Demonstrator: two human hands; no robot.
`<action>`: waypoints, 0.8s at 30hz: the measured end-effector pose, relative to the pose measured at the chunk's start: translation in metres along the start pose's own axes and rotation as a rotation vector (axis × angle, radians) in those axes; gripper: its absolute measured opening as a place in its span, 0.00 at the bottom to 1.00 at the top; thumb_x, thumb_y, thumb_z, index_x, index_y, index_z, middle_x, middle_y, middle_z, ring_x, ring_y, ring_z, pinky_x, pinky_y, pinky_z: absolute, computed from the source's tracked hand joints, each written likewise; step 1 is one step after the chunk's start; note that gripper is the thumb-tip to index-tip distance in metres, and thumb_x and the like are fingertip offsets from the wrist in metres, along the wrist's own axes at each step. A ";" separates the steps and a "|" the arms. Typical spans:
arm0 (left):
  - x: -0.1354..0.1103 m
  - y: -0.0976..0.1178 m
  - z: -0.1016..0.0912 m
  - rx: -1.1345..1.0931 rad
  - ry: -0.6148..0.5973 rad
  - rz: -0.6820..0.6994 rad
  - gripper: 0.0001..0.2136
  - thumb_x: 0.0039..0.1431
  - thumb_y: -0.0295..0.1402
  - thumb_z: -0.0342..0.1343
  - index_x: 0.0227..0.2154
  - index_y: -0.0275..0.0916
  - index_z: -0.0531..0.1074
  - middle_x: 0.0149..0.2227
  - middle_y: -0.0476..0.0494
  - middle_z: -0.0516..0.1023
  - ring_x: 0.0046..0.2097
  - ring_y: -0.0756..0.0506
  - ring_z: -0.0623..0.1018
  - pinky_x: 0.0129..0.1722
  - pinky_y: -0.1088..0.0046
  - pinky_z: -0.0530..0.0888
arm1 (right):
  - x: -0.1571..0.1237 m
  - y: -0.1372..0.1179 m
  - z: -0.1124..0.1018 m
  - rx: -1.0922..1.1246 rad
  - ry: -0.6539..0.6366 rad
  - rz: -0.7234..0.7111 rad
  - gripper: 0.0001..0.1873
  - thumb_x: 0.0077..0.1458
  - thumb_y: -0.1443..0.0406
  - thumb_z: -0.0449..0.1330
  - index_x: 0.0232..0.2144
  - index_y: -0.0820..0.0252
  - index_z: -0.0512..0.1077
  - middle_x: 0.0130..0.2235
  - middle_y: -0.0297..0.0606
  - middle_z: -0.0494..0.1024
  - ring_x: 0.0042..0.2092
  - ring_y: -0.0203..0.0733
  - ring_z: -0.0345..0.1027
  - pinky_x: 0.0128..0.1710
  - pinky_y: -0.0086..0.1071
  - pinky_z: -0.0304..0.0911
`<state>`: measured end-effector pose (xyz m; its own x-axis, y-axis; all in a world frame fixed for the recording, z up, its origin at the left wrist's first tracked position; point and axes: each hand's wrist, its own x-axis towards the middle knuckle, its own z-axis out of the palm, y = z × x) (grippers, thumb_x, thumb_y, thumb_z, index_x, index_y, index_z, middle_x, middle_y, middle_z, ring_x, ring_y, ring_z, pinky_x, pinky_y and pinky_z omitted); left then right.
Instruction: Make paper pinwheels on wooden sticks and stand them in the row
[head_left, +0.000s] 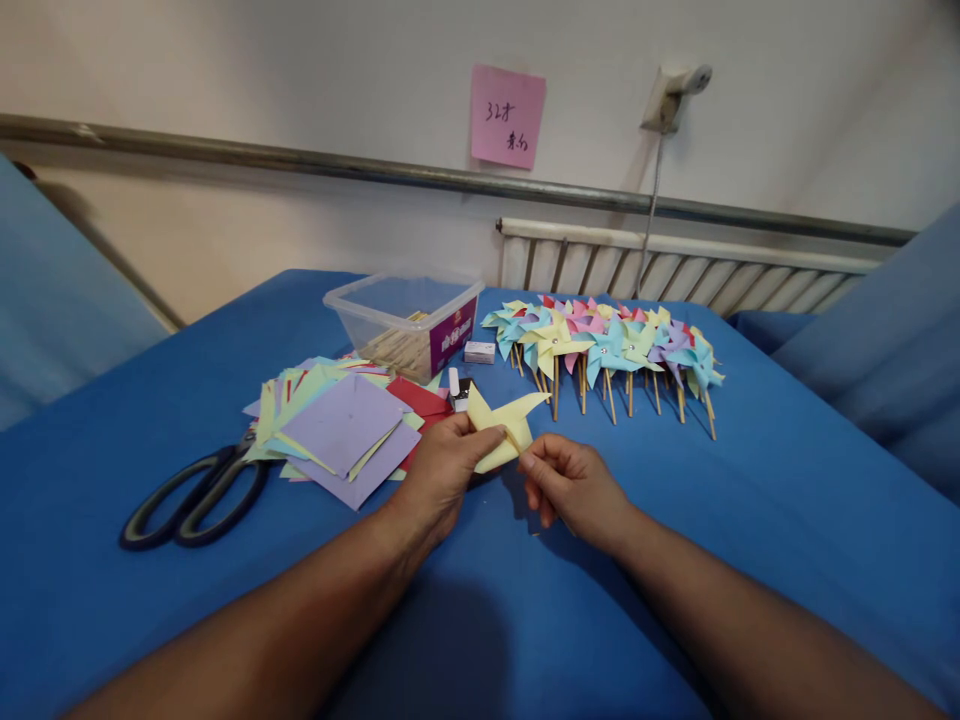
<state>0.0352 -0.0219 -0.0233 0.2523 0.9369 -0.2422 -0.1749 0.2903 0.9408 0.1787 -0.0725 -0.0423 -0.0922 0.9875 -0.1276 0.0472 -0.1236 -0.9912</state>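
Between thumb and fingers my left hand [442, 460] grips a pale yellow paper pinwheel [491, 420], its folded blades pointing up and out. My right hand [574, 488] is closed just to the right, its thumb and forefinger pinching a thin wooden stick [514, 441] that meets the pinwheel near its middle. Most of the stick is hidden by the fingers. Right behind the pinwheel stands a small open box [460, 395] with dark bits in it, partly covered by the paper. A small white box [479, 352] lies farther back.
Coloured paper squares [341, 425] are piled on the left, with dark-handled scissors [199, 495] beside them. A clear plastic tub [405, 320] holds wooden sticks. Several finished pinwheels [604, 345] stand at the back right on the blue-covered table [757, 540]. Behind are a radiator [675, 265] and a pipe [375, 167].
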 end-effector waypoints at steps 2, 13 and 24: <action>0.000 0.001 0.001 -0.009 0.008 -0.004 0.14 0.39 0.34 0.65 0.30 0.32 0.76 0.30 0.39 0.79 0.29 0.45 0.76 0.30 0.70 0.70 | 0.000 0.000 0.000 -0.004 0.004 -0.004 0.15 0.54 0.53 0.55 0.27 0.58 0.65 0.17 0.25 0.69 0.13 0.28 0.58 0.13 0.22 0.53; -0.004 0.003 0.002 0.003 0.006 0.001 0.13 0.41 0.33 0.65 0.31 0.31 0.76 0.30 0.40 0.79 0.29 0.45 0.76 0.32 0.70 0.70 | 0.000 0.001 -0.001 -0.012 -0.001 -0.011 0.14 0.55 0.54 0.54 0.27 0.58 0.65 0.17 0.25 0.69 0.13 0.28 0.58 0.14 0.22 0.54; -0.005 0.005 0.002 0.014 -0.002 -0.002 0.14 0.42 0.33 0.64 0.32 0.30 0.75 0.31 0.39 0.79 0.30 0.46 0.76 0.31 0.71 0.70 | -0.003 -0.002 0.001 -0.006 0.031 -0.031 0.13 0.56 0.55 0.55 0.28 0.59 0.65 0.17 0.25 0.69 0.13 0.27 0.58 0.14 0.21 0.53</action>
<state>0.0354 -0.0258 -0.0166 0.2546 0.9358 -0.2439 -0.1607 0.2897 0.9435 0.1783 -0.0749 -0.0403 -0.0631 0.9934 -0.0960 0.0513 -0.0928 -0.9944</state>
